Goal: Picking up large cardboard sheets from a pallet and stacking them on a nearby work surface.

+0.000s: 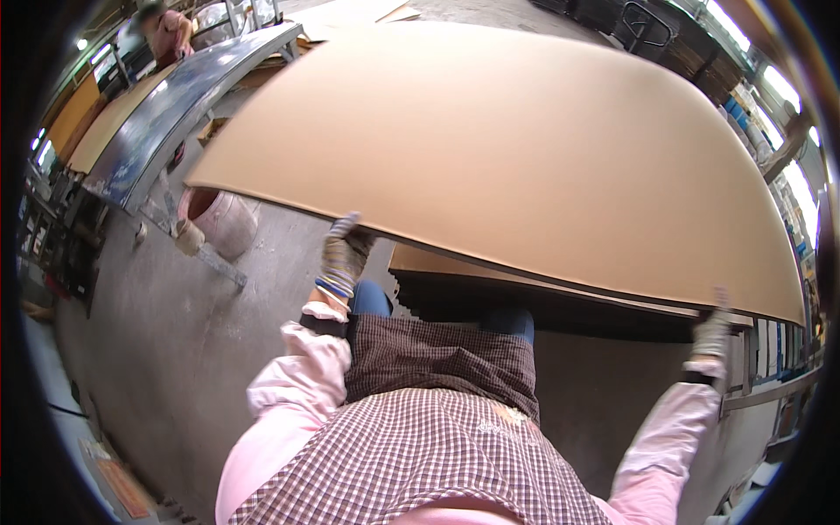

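Gripping the near edge of a large brown board (525, 149), the gloved left hand (343, 254) and right hand (713, 331) are closing around it; a bucket (223, 219) is standing nearby, contents unclear.

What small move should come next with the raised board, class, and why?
Probably ease the large tan board forward off the stack while keeping it level: the left hand and right hand both grip its near edge, which is lifted above the sheets beneath.

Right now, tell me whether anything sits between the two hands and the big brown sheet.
Nothing visible does. The gloved left hand already grips the near edge of the large brown sheet, and the gloved right hand holds the same edge near its right corner, above the stack of sheets.
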`<action>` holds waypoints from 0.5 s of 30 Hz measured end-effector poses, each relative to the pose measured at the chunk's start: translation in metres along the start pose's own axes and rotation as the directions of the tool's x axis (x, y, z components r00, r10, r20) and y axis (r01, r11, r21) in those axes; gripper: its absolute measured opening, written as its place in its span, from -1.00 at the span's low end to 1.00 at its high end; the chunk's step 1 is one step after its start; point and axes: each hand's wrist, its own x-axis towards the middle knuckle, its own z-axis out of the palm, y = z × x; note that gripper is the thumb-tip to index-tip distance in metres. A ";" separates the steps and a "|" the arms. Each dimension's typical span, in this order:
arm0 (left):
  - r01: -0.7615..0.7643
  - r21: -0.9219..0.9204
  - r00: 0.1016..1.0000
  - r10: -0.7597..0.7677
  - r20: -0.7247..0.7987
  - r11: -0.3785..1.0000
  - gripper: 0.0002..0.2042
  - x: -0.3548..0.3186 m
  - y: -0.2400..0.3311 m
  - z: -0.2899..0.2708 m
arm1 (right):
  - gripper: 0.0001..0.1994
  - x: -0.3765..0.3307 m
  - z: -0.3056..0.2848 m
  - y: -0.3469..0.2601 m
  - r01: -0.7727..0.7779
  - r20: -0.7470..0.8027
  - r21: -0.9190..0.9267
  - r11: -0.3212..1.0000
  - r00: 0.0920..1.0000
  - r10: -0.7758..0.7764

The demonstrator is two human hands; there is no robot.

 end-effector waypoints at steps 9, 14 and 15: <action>0.125 -0.041 0.960 -0.131 -0.248 0.991 -0.60 0.027 -0.137 -0.042 | -0.62 -0.100 0.285 0.024 -0.400 0.282 0.273 0.875 0.903 0.325; 0.060 -0.108 0.907 -0.099 -0.408 0.992 -0.63 0.073 -0.094 -0.146 | -0.66 -0.066 0.255 0.094 -0.619 0.164 0.453 0.642 0.766 0.622; 0.099 -0.106 0.904 -0.134 -0.406 0.989 -0.67 0.080 -0.094 -0.146 | -0.64 -0.061 0.242 0.116 -0.602 0.130 0.512 0.612 0.759 0.638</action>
